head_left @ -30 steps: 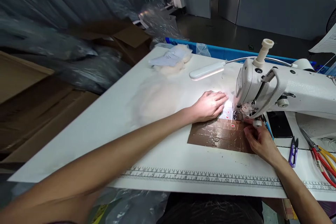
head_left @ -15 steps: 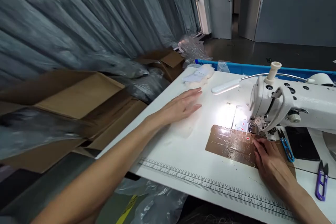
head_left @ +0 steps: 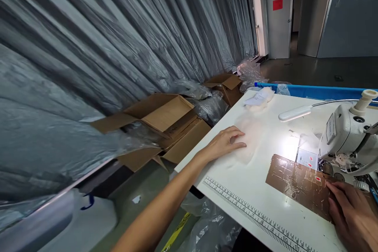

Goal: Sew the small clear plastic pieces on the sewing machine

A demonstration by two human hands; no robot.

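My left hand point(head_left: 226, 143) is over the left part of the white table, its fingers loosely curved and the thumb apart. Beside and beneath its fingertips lies a sheer, pale pink piece of cloth point(head_left: 252, 132), hard to tell from the tabletop. My right hand point(head_left: 351, 204) rests on the brown taped plate point(head_left: 291, 179), just in front of the sewing machine point(head_left: 339, 134). Its fingers are bent and pressed together near the needle area; whatever they pinch is hidden or too small to name. A small red-marked label point(head_left: 318, 179) shows by the fingertips.
A pale cloth bundle with a paper slip point(head_left: 260, 98) lies at the table's far corner. The white lamp point(head_left: 295, 113) reaches over the table. A printed ruler point(head_left: 245, 208) runs along the front edge. Cardboard boxes point(head_left: 168, 114) and plastic bags stand left, before a grey curtain point(head_left: 147, 27).
The view has swung left, so the table and machine sit farther right. My left hand's fingers are more curved, and the sheer cloth shows more beside them. My right hand stays by the needle.
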